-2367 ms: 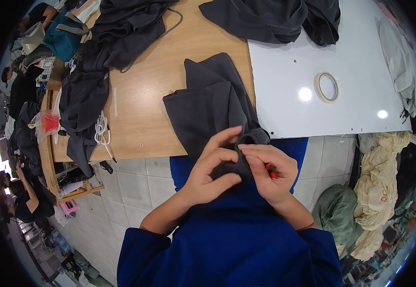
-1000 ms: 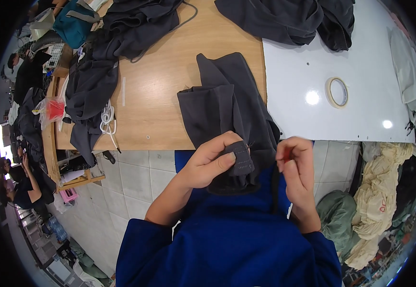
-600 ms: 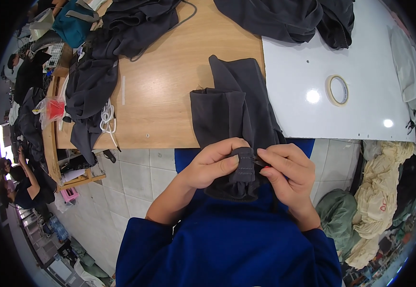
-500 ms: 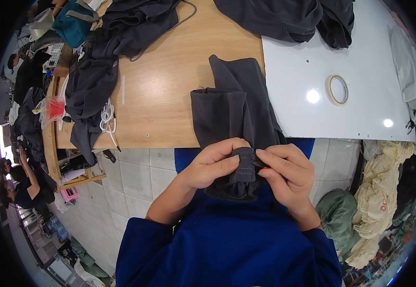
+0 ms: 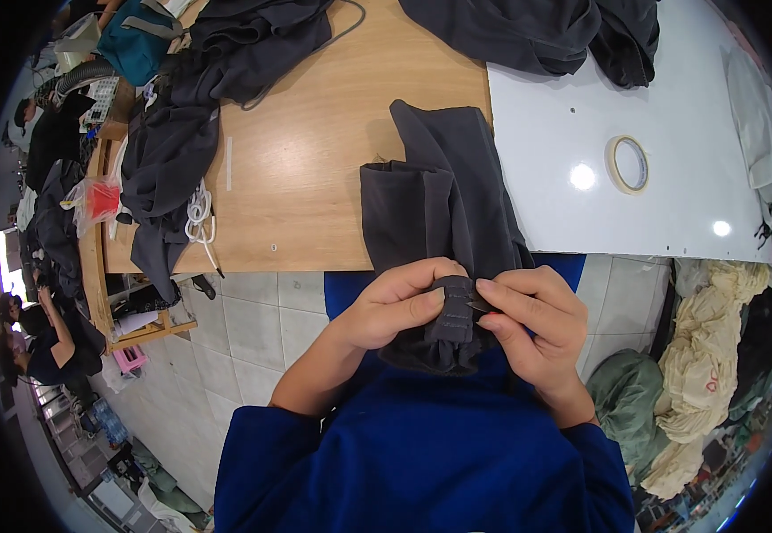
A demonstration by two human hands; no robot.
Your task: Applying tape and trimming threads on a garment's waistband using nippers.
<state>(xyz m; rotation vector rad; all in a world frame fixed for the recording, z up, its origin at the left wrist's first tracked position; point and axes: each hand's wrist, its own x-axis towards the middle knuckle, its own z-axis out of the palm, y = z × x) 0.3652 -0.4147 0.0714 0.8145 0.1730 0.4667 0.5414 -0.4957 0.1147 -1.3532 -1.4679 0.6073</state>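
Note:
My left hand (image 5: 399, 304) is closed on the gathered, stitched end of a dark grey garment (image 5: 417, 209), its thumb lying along the rows of seams. The rest of the cloth runs up over the table's near edge and lies folded on the wood. Close at the right, my right hand (image 5: 538, 324) pinches a small pointed metal blade with a red part (image 5: 477, 306). Its tip is at the stitched band, and the fingers hide most of it, so its exact kind is unclear.
Dark garments lie along the far side of the wooden table (image 5: 306, 178) and its left. A tape roll (image 5: 627, 165) rests on the white board (image 5: 572, 213). White cord (image 5: 199, 218) hangs at the left. Cloth bundles (image 5: 701, 373) stand at right; another person (image 5: 48, 333) is far left.
The garment and my right hand have shifted slightly to the right. More of the metal blade shows between my fingers and the stitched band. Both grips stay the same.

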